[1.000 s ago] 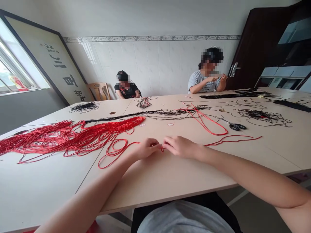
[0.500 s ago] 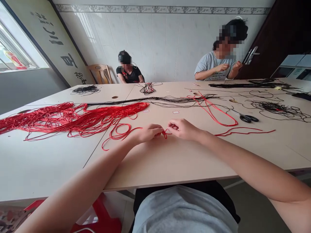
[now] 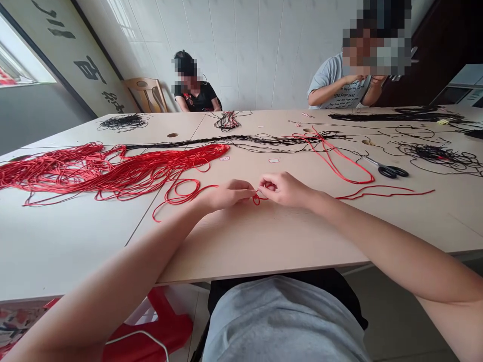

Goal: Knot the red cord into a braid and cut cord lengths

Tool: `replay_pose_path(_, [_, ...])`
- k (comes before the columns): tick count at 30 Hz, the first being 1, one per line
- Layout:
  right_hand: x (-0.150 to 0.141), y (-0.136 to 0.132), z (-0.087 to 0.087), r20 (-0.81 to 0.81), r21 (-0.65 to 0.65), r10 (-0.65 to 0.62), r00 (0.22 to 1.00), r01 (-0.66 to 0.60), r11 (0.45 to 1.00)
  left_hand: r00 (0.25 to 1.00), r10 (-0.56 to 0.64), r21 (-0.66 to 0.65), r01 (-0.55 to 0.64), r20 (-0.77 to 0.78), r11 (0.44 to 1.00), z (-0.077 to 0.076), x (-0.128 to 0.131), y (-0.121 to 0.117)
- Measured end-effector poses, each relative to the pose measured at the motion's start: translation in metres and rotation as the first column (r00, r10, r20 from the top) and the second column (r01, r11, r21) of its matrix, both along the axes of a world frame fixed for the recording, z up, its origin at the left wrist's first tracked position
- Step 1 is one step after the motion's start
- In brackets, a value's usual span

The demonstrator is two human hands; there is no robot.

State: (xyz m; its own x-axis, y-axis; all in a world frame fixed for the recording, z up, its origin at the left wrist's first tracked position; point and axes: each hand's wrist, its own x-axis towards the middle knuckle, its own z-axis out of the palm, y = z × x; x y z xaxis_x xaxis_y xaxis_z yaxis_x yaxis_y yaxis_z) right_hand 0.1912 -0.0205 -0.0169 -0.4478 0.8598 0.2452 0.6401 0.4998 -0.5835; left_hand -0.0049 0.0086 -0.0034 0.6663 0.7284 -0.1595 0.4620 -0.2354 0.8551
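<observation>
Just above the table, my left hand [image 3: 236,194] pinches a red cord [image 3: 256,200], which forms a small loop hanging below the fingertips. My right hand [image 3: 278,188] is closed close beside it, its fingers pinched on the same cord at the loop. The fingertips of both hands nearly meet. One side of the cord trails out on the table left of my left wrist, in loose curls [image 3: 183,192]. To the right, loose red strands [image 3: 385,192] run out from behind my right forearm. The exact crossing of the cord between the fingers is too small to make out.
A big bundle of red cord [image 3: 151,168] lies at the left. Behind it stretches a bundle of black cord [image 3: 241,138]. Black-handled scissors [image 3: 392,171] and a black cord tangle [image 3: 433,152] lie at the right. Two people sit across the table [image 3: 287,241].
My right hand has come slightly closer to the left, and the small red loop looks rounder. The camera view has tilted down. The person at the right has raised both hands towards the face.
</observation>
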Motion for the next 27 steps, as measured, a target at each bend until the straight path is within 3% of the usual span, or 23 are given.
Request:
replay_pose_path(8, [-0.003, 0.001, -0.004, 0.027, 0.013, 0.026, 0.999, -0.026, 1.000, 0.995, -0.045, 0.150, 0.058, -0.087, 0.987, 0.000, -0.002, -0.003])
replay_pose_path(15, [-0.002, 0.002, -0.001, 0.021, -0.043, 0.034, 0.999, -0.034, 0.999, 0.997, -0.016, 0.175, 0.029, -0.076, 0.984, -0.001, -0.003, -0.003])
replay_pose_path(19, [0.002, 0.004, 0.004, -0.012, -0.198, 0.083, 0.996, -0.084, 0.977, 1.000, 0.023, 0.142, -0.021, -0.011, 0.990, -0.004, -0.004, -0.001])
replay_pose_path(23, [0.009, 0.006, 0.011, -0.083, -0.361, 0.155, 0.984, -0.175, 0.916, 0.998, 0.062, 0.098, -0.065, 0.028, 0.993, -0.004, -0.004, 0.000])
replay_pose_path(27, [0.021, 0.006, 0.015, 0.016, -0.442, 0.133, 0.991, -0.112, 0.890, 0.996, 0.088, 0.088, -0.088, 0.007, 0.992, -0.003, -0.005, 0.000])
